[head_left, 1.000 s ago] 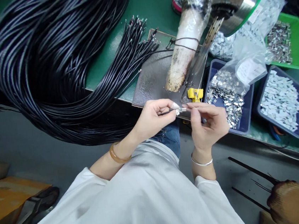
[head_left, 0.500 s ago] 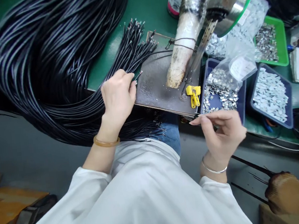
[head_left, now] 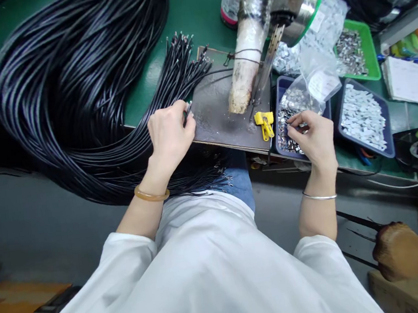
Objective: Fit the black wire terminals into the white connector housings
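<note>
My left hand (head_left: 172, 133) is closed on a black cable (head_left: 188, 110), whose end sticks out past the thumb and forefinger. It is at the near side of a thick bundle of black cables (head_left: 135, 129), their bared ends fanned out on the bench. Over a dark blue tray (head_left: 278, 141) of small shiny metal pieces (head_left: 284, 128), my right hand (head_left: 313, 135) has its thumb and forefinger pinched together. Whatever is between those fingertips is too small to make out. A clear plastic bag (head_left: 321, 82) lies partly across that tray.
A dark board (head_left: 220, 120) carries a yellow clip (head_left: 264, 123) under a plastic-wrapped, stained white tube (head_left: 243, 73). Farther right are a blue tray of pale pieces (head_left: 364, 118), a green tray (head_left: 370, 55), a wire spool (head_left: 302, 17) and a notepad (head_left: 412, 80). A stool (head_left: 401, 251) stands below.
My hands have come apart from the small piece they held together. My left hand went left to the bundle and closed on a cable; my right hand moved over the tray of metal pieces.
</note>
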`<state>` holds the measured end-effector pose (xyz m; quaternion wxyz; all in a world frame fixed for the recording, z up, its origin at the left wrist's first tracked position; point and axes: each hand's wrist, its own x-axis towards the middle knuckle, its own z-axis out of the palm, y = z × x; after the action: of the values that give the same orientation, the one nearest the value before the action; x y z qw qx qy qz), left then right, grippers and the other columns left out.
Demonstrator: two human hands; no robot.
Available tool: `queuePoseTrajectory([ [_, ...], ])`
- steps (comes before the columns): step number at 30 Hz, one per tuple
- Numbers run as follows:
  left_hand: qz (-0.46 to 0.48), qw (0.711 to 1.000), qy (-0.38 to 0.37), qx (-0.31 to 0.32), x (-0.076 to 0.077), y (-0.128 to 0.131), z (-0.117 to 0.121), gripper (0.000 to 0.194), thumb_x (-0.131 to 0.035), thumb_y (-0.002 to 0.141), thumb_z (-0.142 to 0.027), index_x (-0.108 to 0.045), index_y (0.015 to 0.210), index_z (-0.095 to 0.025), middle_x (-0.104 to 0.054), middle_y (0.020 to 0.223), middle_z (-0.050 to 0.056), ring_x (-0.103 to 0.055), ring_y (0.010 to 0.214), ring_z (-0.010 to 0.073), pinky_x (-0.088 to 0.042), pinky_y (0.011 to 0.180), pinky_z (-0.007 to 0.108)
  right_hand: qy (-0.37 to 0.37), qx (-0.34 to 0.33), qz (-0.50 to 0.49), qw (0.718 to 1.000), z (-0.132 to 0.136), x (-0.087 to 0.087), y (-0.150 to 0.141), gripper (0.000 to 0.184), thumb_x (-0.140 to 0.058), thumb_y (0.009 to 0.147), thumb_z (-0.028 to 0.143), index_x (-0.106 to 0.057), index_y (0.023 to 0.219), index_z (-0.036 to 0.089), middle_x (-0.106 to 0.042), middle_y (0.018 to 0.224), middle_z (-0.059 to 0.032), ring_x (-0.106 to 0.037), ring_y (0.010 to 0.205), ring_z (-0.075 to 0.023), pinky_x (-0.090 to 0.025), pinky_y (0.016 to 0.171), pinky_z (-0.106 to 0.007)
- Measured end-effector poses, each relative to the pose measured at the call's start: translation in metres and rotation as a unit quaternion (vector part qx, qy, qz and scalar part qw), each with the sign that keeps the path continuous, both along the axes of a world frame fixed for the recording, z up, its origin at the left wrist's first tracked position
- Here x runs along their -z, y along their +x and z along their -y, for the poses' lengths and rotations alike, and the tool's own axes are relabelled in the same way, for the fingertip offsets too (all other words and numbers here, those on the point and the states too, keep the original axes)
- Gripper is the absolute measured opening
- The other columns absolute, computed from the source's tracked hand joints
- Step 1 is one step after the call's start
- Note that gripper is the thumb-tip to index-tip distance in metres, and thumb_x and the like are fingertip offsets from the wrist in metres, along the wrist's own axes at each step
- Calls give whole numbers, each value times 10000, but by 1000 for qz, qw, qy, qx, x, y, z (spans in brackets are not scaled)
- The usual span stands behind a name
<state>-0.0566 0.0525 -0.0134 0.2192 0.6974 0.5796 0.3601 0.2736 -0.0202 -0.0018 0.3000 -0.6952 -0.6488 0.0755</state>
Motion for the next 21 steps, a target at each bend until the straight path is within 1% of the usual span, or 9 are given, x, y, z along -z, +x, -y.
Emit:
queuePoseTrajectory([
  [2,127,991,-22,41,-4,-3,3,196,-677,852,-362,-722,771,-190,-547,570,6,-545,602,154,-424,657,299,-8,-13,52,999,-2,-2,1,174,-668,717,65,-590,681,217,-701,800,23,-619,691,-132,-474,636,-263],
  [4,245,954,-101,138,-14,-6,13,225,-722,828,-403,-771,808,-184,-524,519,-14,-463,502,108,-384,544,268,-25,-12,100,995,-2,-6,4,197,-683,726,66,-585,673,227,-659,731,33,-568,633,-116,-443,632,-263],
  [6,309,885,-221,269,-27,-6,30,246,-758,804,-409,-807,859,-175,-515,480,-20,-406,448,87,-345,477,255,-49,-10,117,992,-3,-10,8,223,-724,720,89,-574,647,236,-621,664,44,-532,579,-97,-405,606,-261],
  [8,340,798,-325,375,-38,-1,51,266,-754,814,-414,-820,868,-163,-512,463,-17,-360,413,70,-311,439,250,-63,-8,109,992,-3,-10,11,253,-758,692,95,-563,621,239,-601,618,53,-524,545,-84,-382,582,-261],
  [10,352,737,-396,420,-40,12,70,275,-743,828,-407,-818,862,-145,-473,445,-26,-339,412,63,-282,423,240,-59,-6,101,993,-2,-8,12,262,-764,674,86,-559,615,240,-605,609,56,-530,537,-84,-383,579,-267],
  [12,373,734,-416,385,-33,30,82,266,-748,825,-390,-792,823,-127,-473,453,-27,-357,428,61,-262,424,228,-40,1,105,994,1,-6,9,263,-742,690,83,-543,626,241,-612,632,47,-539,562,-99,-401,605,-281],
  [15,451,749,-410,261,-14,54,81,285,-747,810,-420,-713,833,-138,-487,437,-44,-285,375,37,-162,388,211,14,9,89,996,11,-8,-8,240,-687,784,125,-520,665,250,-610,678,23,-542,610,-126,-438,629,-303],
  [18,494,757,-378,199,-1,65,70,276,-757,786,-407,-619,793,-168,-556,466,-32,-275,340,28,-133,371,204,101,13,-67,993,27,-11,-43,166,-670,852,203,-565,733,252,-646,765,4,-580,632,-130,-486,565,-291],
  [21,488,783,-331,198,-5,67,63,287,-777,772,-391,-604,758,-162,-591,511,-18,-350,362,35,-203,381,202,164,23,-191,968,40,-11,-84,141,-706,848,245,-588,773,228,-655,826,7,-669,685,-143,-563,587,-301],
])
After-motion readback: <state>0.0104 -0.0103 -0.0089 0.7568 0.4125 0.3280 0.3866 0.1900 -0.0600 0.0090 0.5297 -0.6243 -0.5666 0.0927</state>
